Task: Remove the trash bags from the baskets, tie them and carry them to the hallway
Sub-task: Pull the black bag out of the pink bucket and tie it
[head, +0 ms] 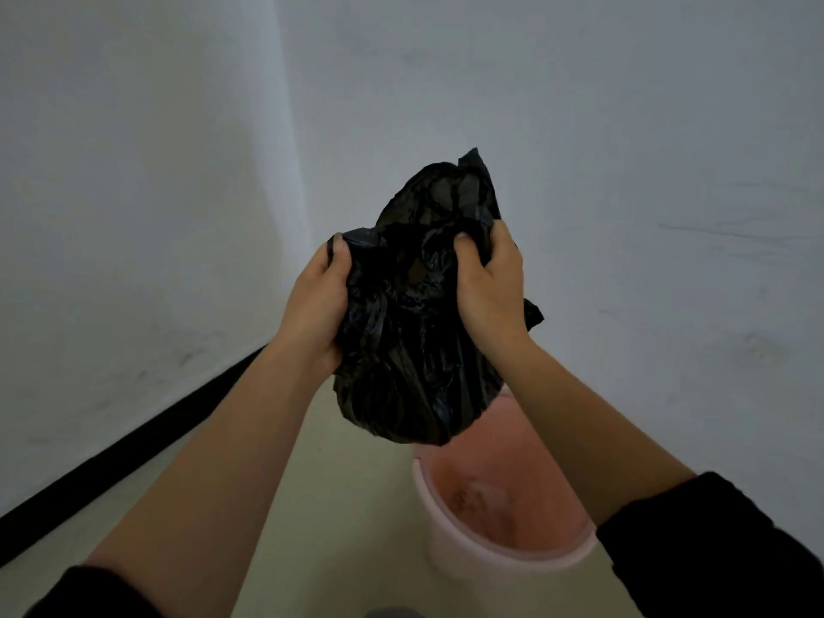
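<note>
The left grip [319, 301] is closed on the left side of the bag [410, 350]. Its thumb lies flat along the top edge and its fingers are wrapped round behind, out of sight. The right grip [490, 287] is clenched tight on the upper right of the bag, thumb dug into the plastic and fingers curled over a bunched handful. Both forearms are bare, with a dark sleeve [713, 541] pushed up towards each elbow.

The bag is black, thin and heavily crumpled. It is held up in the air between the two grips, in front of the room's corner. Its mouth is gathered loosely and a flap sticks up above the right grip. It is not knotted. The lower part hangs round and full.

A black baseboard [133, 443] runs along the foot of the left wall [133, 171]. The floor [348, 506] is pale. A pink basket [468, 568] stands on it below the bag, near the right wall [624, 127]. The bag hides its far rim. Inside, the basket shows bare pink plastic with a few dark marks at the bottom.
</note>
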